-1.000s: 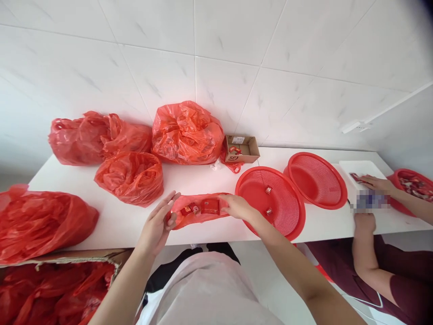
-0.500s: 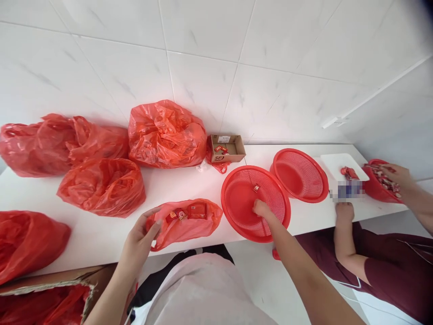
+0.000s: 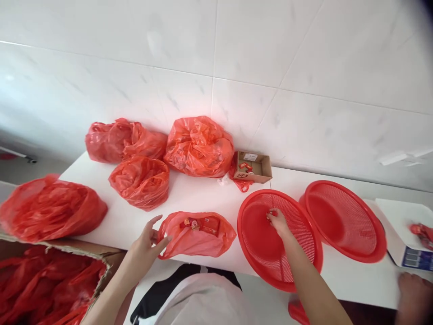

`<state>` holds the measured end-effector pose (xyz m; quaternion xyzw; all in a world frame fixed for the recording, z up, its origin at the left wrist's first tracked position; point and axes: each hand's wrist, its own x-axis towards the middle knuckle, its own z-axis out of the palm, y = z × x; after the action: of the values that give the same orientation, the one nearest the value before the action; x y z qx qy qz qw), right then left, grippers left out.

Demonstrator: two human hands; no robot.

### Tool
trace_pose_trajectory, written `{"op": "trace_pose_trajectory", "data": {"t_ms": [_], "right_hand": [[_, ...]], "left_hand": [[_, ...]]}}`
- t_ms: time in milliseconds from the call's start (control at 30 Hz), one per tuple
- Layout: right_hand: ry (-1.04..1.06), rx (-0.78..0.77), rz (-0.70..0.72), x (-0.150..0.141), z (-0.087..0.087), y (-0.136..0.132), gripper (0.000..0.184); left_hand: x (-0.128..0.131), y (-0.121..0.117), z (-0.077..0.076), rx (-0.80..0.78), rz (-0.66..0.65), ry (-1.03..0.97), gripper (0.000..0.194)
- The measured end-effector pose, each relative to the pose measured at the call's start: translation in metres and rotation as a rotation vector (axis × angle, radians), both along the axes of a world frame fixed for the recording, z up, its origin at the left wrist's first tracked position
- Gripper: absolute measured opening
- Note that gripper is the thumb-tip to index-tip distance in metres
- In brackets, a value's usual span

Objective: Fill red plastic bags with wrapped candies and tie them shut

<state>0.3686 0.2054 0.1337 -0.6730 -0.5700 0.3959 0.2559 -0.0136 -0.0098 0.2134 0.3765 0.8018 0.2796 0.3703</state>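
My left hand [image 3: 149,240] grips the left rim of an open red plastic bag [image 3: 199,246], thumb inside and fingers outside, the index finger stretched away. Within the bag lie several small red packets [image 3: 191,222] and a flatter red packet [image 3: 211,224]. To the right, my right hand [image 3: 278,221] reaches into a red perforated plastic basket [image 3: 248,243]. Its fingers are pinched on a small packet, mostly hidden by the fingertips. Nothing else shows in that basket.
Tied-up red bags [image 3: 199,146] stand at the back left, beside a small cardboard box [image 3: 265,170] with red packets. A second red basket [image 3: 338,221] and a white scale [image 3: 395,216] are at right, near a co-worker's blurred hand [image 3: 414,289]. A large carton [image 3: 115,257] holds red bags.
The view has swung left. In the basket, my right hand has moved to the small packet that lay apart from it, and now pinches it. My left hand stays at the bag's rim.
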Motion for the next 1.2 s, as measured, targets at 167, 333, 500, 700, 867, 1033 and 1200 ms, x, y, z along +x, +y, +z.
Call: {"op": "trace_pose_trajectory", "data": {"t_ms": [167,333,500,700,867,1033,1200], "right_hand": [[0.327,-0.149,0.245,-0.059,0.029,-0.043,0.022],[0.352,-0.321,0.669,-0.171,0.020,-0.103,0.020],[0.197,-0.169,0.558,-0.198,0.010,-0.112,0.042],[-0.390,0.355,0.504,-0.134,0.027,-0.118,0.029],[-0.703,0.223,0.574,-0.122,0.011,-0.121,0.031],[-0.618,0.161,0.514,-0.121,0.036,-0.117,0.049],[-0.199,0.303,0.409,-0.125,0.078,-0.116,0.047]], "left_hand": [[-0.011,0.000,0.016,-0.194,-0.111,0.100,0.039],[-0.014,0.010,0.017,-0.107,-0.151,0.074,0.035],[-0.018,0.015,0.018,-0.027,-0.117,-0.024,0.037],[-0.027,0.014,0.018,-0.010,-0.103,-0.043,0.042],[-0.036,0.017,0.013,0.014,-0.137,-0.088,0.043],[-0.048,0.014,0.021,0.070,-0.143,-0.169,0.042],[-0.047,0.011,0.040,0.228,-0.140,-0.358,0.035]]}}
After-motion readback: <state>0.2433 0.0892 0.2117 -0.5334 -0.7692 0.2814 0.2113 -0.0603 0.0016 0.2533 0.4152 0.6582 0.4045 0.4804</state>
